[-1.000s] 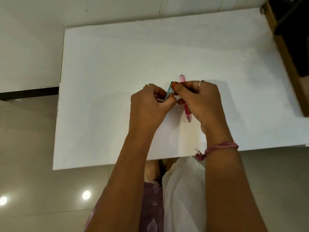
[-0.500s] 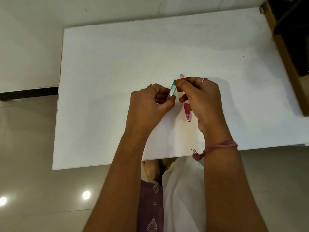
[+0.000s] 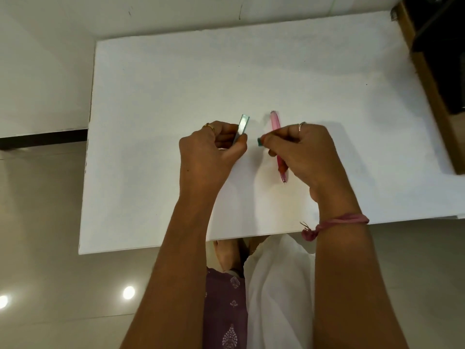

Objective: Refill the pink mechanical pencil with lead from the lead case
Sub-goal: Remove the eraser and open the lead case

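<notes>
My left hand [image 3: 211, 149] grips a slim clear teal lead case [image 3: 242, 127], whose open top end sticks up past my fingers. My right hand [image 3: 299, 152] pinches a small teal cap [image 3: 259, 142] between thumb and forefinger. The same hand also holds the pink mechanical pencil [image 3: 276, 124] across its palm; the pencil's top end points away from me and its tip [image 3: 284, 178] points toward me. A gap separates the two hands above the white table [image 3: 163, 96].
The table's near edge [image 3: 141, 249] runs just in front of my body. A brown wooden piece of furniture [image 3: 432, 79] stands at the right edge of the table. A white wall lies beyond the far edge.
My hands, which were together at the top of the lead case, have moved apart. The teal cap has come off the case and is now in my right fingers.
</notes>
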